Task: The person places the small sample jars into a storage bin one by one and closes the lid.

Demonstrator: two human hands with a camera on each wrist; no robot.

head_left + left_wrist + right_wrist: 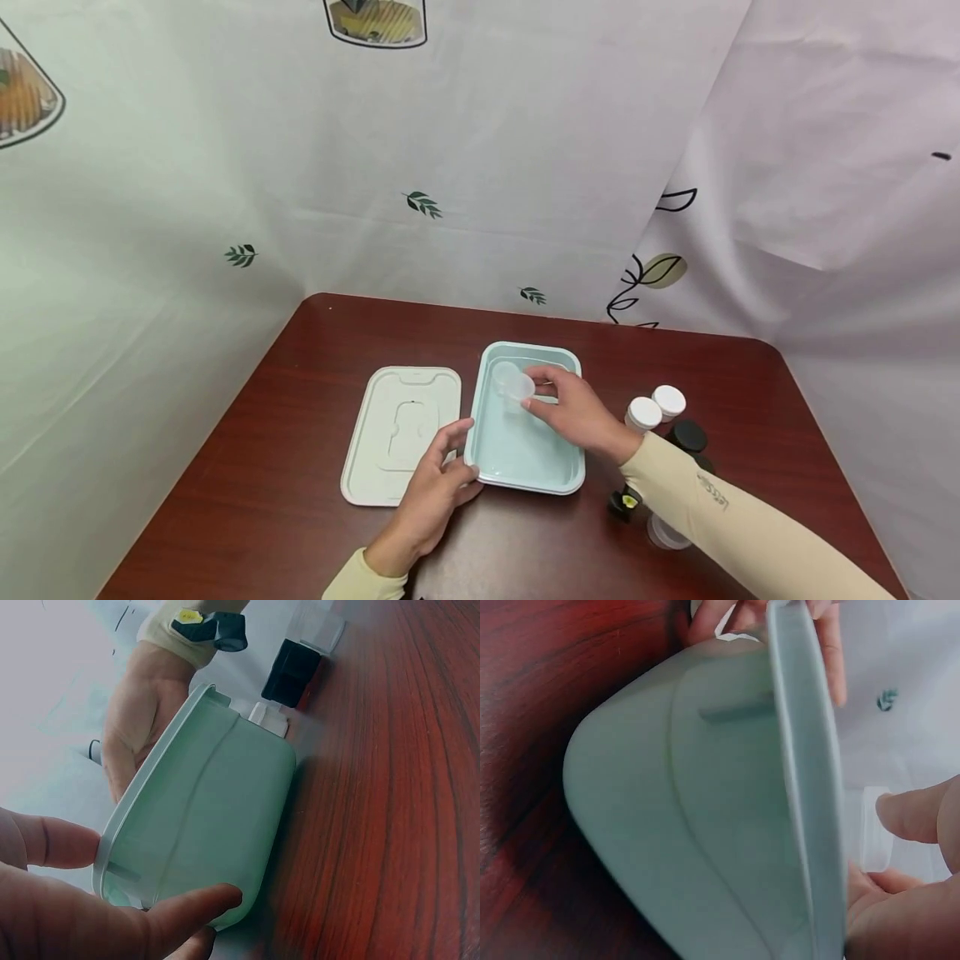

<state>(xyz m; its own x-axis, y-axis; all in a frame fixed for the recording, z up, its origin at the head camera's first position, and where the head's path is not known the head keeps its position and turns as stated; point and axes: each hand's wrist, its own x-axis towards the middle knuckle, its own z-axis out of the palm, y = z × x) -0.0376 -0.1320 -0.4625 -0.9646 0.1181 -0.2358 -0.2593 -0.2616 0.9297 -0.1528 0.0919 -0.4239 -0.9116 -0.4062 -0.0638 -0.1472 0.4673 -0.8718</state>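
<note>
My right hand (566,407) reaches over the pale blue-green plastic box (525,454) and pinches a small clear jar with a frosted lid (519,387) between thumb and fingers. In the right wrist view, that frosted lid (875,829) shows past the box rim, under my thumb. Another frosted round lid (506,372) shows inside the box, just behind the held jar. At the box's near left corner, my left hand (438,492) holds the rim and side wall. The left wrist view shows its fingertips (75,844) at the rim and another finger lower on the wall.
A white rectangular lid (375,450) lies flat left of the box. Right of it stand small jars with white lids (643,413) and black lids (687,435), partly behind my right forearm, and a clear jar (666,533). Fabric walls (480,167) enclose the red-brown table (300,533).
</note>
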